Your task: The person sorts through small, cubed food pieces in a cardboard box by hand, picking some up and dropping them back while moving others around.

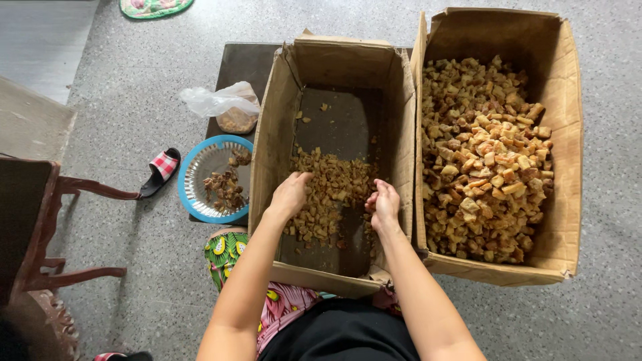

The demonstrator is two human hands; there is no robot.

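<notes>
Both my hands reach into a cardboard box (274,134) right in front of me. A thin layer of small brown cube-shaped pieces (334,190) covers part of its dark bottom. My left hand (289,195) rests palm down on these pieces, fingers curled into them. My right hand (384,204) is at the right side of the pile, fingers pinched together on a few pieces. Beside it on the right stands a larger cardboard box (568,134) heaped with golden-brown cubes (485,160).
A blue-rimmed round plate (194,177) with dark scraps lies left of the box. Behind it is a clear plastic bag (224,103) with some pieces. A checked slipper (160,170) lies on the grey floor, and a wooden chair (47,227) stands at the left.
</notes>
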